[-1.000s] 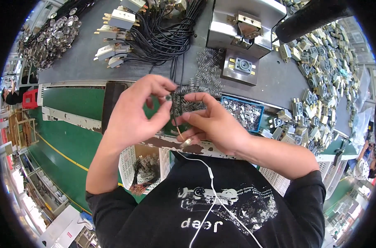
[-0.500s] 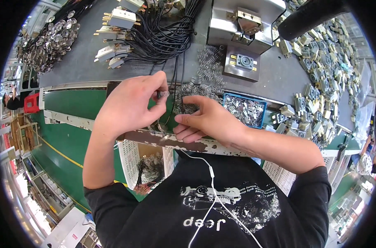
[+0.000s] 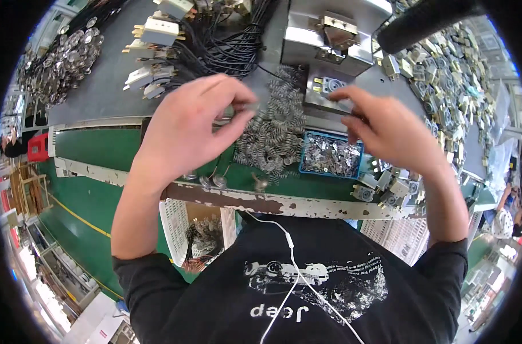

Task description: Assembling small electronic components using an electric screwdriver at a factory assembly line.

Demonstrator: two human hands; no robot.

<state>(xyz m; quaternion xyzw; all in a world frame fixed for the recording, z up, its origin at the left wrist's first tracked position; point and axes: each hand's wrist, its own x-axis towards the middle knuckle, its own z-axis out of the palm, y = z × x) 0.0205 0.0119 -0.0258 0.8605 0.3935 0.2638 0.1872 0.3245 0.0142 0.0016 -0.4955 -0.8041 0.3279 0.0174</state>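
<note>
Has left hand (image 3: pixel 189 117) nearly closed — can't tell if empty; has right hand (image 3: pixel 396 132) half open, looking empty, by one grey block (image 3: pixel 332 85) on metal stand (image 3: pixel 323 103) — leaves many springs (image 3: pixel 267 140) loose.

Two hands in play, one left hand (image 3: pixel 195 123), one right hand (image 3: pixel 390 126)! One blue tray (image 3: pixel 328 174), one steel block (image 3: pixel 321 103), one grey square part (image 3: pixel 331 85) atop it. One black tube (image 3: pixel 427 31)! One heap of springs (image 3: pixel 272 137), one pile of shiny discs (image 3: pixel 74 57), pieces beyond counting!
</note>
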